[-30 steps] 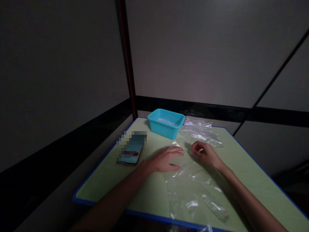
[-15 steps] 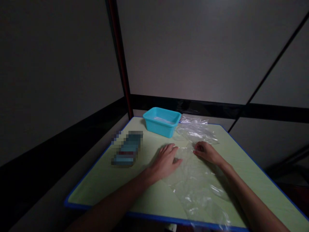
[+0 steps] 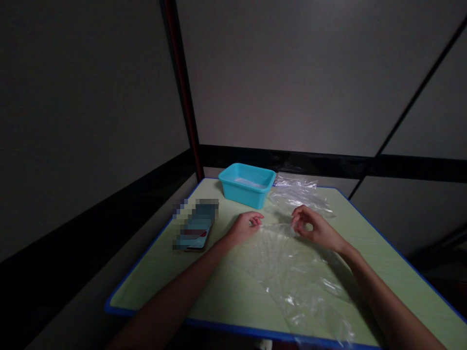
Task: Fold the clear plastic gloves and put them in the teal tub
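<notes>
Narrow grip in the left hand [image 3: 245, 228]: thumb and fingertips pinch the upper edge of a clear plastic film [image 3: 279, 265]. At the other end of that edge, the right hand [image 3: 319, 232] has its thumb and curled fingers closed on the film too. Between and below the hands, the film spreads in wrinkles toward the table's near edge and hangs slightly over it. A turquoise tub [image 3: 242, 195] stands by the far left corner of the table [image 3: 160, 289], with more clear plastic [image 3: 304, 197] heaped beside it along the far edge. Near the left edge lies a phone [image 3: 197, 231], partly pixelated.
</notes>
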Available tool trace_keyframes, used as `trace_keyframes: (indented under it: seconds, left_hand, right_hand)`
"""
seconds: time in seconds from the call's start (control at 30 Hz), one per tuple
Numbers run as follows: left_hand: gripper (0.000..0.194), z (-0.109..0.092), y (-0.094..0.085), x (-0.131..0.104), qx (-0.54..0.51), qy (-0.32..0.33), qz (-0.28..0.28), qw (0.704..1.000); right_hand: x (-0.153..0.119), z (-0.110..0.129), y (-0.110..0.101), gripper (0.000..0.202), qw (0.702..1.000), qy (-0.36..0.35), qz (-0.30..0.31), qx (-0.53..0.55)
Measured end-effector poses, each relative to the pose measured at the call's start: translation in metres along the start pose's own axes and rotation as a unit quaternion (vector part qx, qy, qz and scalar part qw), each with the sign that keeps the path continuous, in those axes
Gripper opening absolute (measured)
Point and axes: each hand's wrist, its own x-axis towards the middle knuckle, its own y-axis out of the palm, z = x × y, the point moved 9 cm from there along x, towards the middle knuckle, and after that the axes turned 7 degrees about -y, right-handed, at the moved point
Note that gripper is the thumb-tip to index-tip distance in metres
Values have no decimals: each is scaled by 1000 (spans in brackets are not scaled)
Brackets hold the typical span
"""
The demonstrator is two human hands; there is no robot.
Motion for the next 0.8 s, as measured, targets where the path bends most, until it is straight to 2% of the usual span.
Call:
trace_keyframes:
  seconds: [0.1, 0.23, 0.3, 0.37, 0.43, 0.5, 0.53, 0.6, 0.67, 0.8]
  left_hand:
    - [33, -3, -5, -1, 16, 15, 3, 1000]
    - [31, -8, -9, -3, 47, 36, 14, 998]
    - [28, -11, -12, -4, 64, 40, 6, 997]
    - [25, -17, -13, -8, 73, 43, -10, 996]
    - [27, -28, -8, -14, 96, 60, -16, 993]
    - [36, -41, 7, -23, 154, 94, 5, 984]
    - [40, -46, 17, -29, 195, 114, 30, 974]
    - [44, -49, 38, -41, 274, 144, 87, 947]
    - [47, -45, 50, -49, 336, 153, 124, 921]
    - [52, -32, 50, -53, 400, 139, 128, 897]
  right_hand:
    - [-4, 8, 4, 28, 999, -4, 37, 10]
    - [-19, 10, 24, 34, 976, 37, 206, 59]
    - [-25, 10, 28, 39, 964, 55, 247, 83]
    - [-20, 8, 24, 31, 973, 60, 209, 76]
    - [-11, 5, 15, 25, 991, 59, 114, 34]
    - [-6, 5, 12, 31, 998, 50, 24, -40]
    - [-5, 6, 15, 34, 995, 44, 1, -91]
    - [-7, 10, 37, 44, 985, 16, 32, -170]
    - [-13, 11, 58, 54, 971, -3, 75, -225]
    - [-27, 9, 80, 66, 951, -29, 123, -282]
